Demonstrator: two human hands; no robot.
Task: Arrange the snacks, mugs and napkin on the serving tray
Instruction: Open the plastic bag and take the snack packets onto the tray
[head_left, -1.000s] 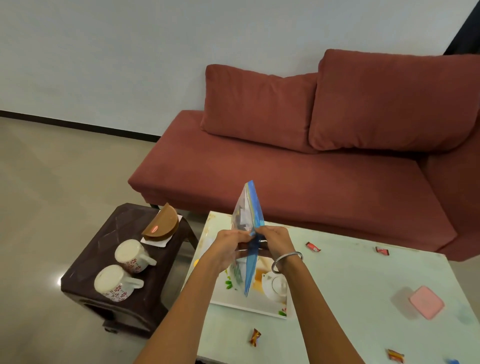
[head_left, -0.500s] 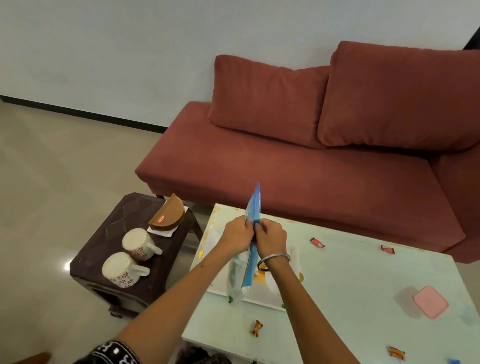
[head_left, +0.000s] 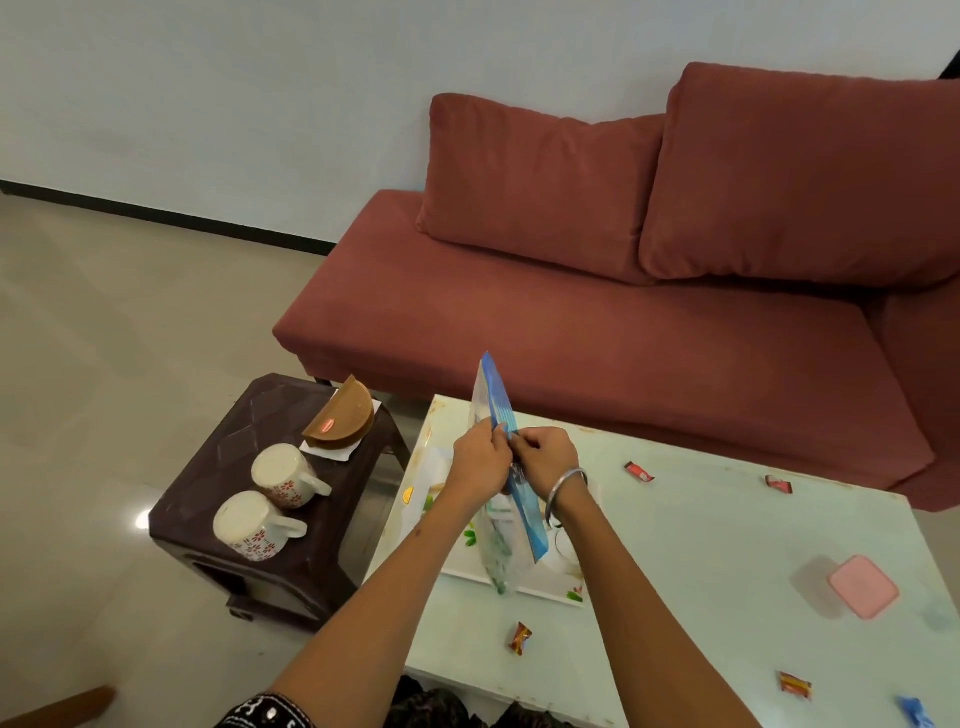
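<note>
Blue and clear plastic make up the snack packet (head_left: 500, 467) that both hands hold upright above the serving tray (head_left: 519, 582); the left hand (head_left: 480, 462) and the right hand (head_left: 545, 457) each pinch its edge at mid-height, knuckles close together, a metal bangle (head_left: 563, 486) on the right wrist. The tray, white with a floral print, lies on the pale green table (head_left: 701, 545) near its left edge, and something white sits on it behind the packet, too hidden to name. Loose wrapped sweets lie scattered on the table: an orange one (head_left: 520, 638) just in front of the tray, another (head_left: 794, 685) near the front right, and two red ones (head_left: 639, 472) (head_left: 778, 484) towards the far edge. A pink lidded box (head_left: 862, 586) rests to the right. On the dark stool (head_left: 260, 493) left of the table stand two floral mugs (head_left: 257, 525) (head_left: 285, 475) upside down, and behind them a brown napkin holder (head_left: 340, 423) on a white napkin (head_left: 332, 453). Beyond stretches a rust-red sofa (head_left: 623, 312) against the wall.
</note>
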